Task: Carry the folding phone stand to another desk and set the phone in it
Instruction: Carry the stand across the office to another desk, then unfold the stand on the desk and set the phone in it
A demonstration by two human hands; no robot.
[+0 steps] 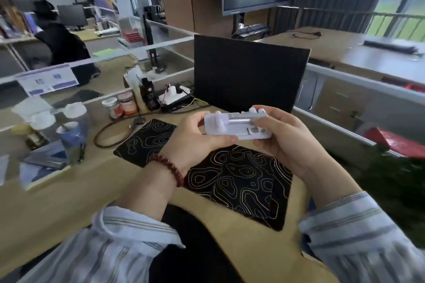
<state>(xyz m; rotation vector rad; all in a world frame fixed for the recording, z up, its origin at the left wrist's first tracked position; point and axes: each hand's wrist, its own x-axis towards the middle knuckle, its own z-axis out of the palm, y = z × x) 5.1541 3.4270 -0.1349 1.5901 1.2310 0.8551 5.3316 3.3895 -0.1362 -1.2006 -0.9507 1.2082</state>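
The folding phone stand (236,124) is white with a silver bar and lies folded flat, held level in the air above the wooden desk (76,193). My left hand (195,142) grips its left end, thumb under the near edge. My right hand (285,135) grips its right end, fingertips curled over the far edge. Both hands hover above a black mouse mat (241,179) with white contour lines. No phone is in sight.
A dark monitor (248,76) stands just behind the hands. Jars (124,104), a power strip (174,96) and a looped cable (110,131) sit at the back left, cups (71,135) and papers further left. Glass partitions (345,78) border the desk. Another desk (345,50) lies beyond on the right. A person (62,41) sits far left.
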